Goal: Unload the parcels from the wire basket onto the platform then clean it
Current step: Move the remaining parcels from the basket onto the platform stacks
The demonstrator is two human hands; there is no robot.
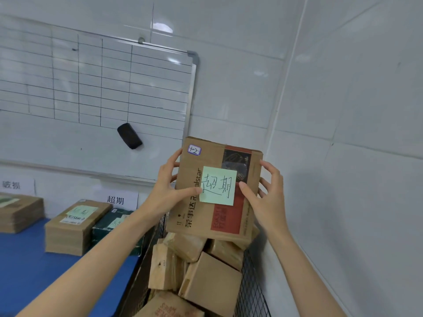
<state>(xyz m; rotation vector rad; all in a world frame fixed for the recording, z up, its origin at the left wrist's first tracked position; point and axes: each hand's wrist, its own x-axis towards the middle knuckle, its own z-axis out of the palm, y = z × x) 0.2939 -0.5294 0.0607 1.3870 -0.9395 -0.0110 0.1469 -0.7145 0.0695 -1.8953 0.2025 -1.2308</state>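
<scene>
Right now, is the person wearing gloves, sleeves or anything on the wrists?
No. The left hand and right hand are bare: no gloves, rings or watch show. Both forearms are uncovered to the frame's edge; no sleeve in view.

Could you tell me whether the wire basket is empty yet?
Not empty: several brown parcels lie piled in the wire basket below the held box.

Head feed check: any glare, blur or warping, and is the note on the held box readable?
Head view: the green note on the held box is sharp and reads 超期; light glare spots the wall tiles and whiteboard; wide-angle warping bows the whiteboard's edges; the parcels on the blue platform look slightly soft.
</scene>
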